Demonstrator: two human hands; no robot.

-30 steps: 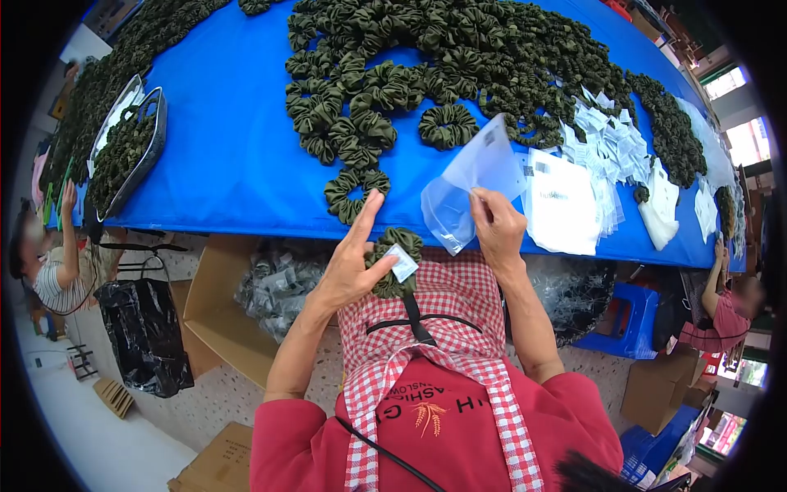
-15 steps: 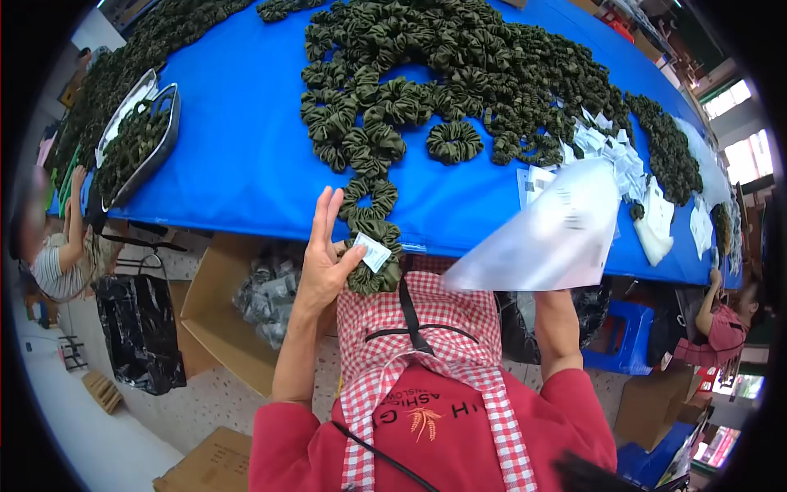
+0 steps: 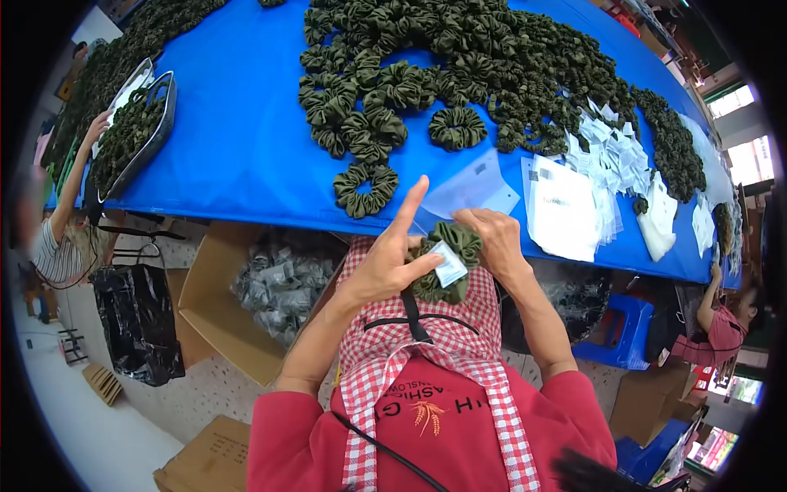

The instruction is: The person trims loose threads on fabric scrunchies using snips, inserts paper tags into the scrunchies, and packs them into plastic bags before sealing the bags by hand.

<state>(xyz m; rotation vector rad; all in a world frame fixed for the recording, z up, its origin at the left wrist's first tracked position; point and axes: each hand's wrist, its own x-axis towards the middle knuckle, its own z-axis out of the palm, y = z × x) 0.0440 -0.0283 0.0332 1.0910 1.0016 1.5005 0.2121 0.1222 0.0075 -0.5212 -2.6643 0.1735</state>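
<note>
Head view: carded scrunchie (image 3: 466, 239) in front of your apron (image 3: 463, 340), outside the clear bag (image 3: 478, 189).
Your left hand (image 3: 387, 261) pinches it under the thumb, index finger extended; your right hand (image 3: 496, 239) appears curled closed on the bag. Packets (image 3: 275, 291) in the box (image 3: 207, 299) look done; loose scrunchies (image 3: 389, 78) remain on the table (image 3: 238, 107). Right fingertips and bag mouth are unclear.

L hand (image 3: 379, 264) holds grn scrunchie (image 3: 459, 237) w/ wht tag (image 3: 450, 266) | R hand (image 3: 497, 239) pinches clr bag (image 3: 479, 185) | blu tbl (image 3: 238, 107) ahead
</note>
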